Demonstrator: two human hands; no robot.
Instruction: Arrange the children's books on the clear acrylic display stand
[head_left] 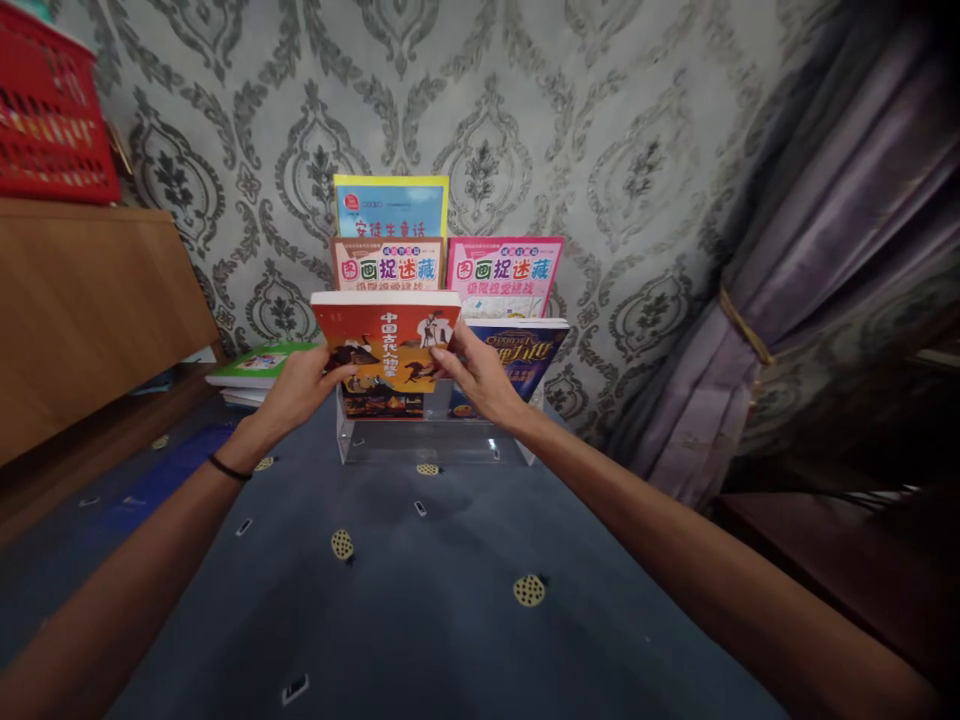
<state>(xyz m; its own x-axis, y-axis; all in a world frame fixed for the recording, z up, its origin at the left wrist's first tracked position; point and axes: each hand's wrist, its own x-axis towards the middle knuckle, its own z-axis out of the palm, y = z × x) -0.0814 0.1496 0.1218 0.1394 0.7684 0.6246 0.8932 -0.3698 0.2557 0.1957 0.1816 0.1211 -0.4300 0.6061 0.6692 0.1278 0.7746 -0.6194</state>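
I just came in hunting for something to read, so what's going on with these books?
Someone's left hand and right hand grip an orange-red book by its two sides, cover toward them, at the left part of a clear stand. A blue book with a yellow border rises highest behind it. To the right, a dark blue book stands in front of a pink book.

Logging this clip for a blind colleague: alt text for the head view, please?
The person's left hand and right hand hold an orange-red book at a clear stand of books, against patterned wallpaper. A purple curtain hangs at right.
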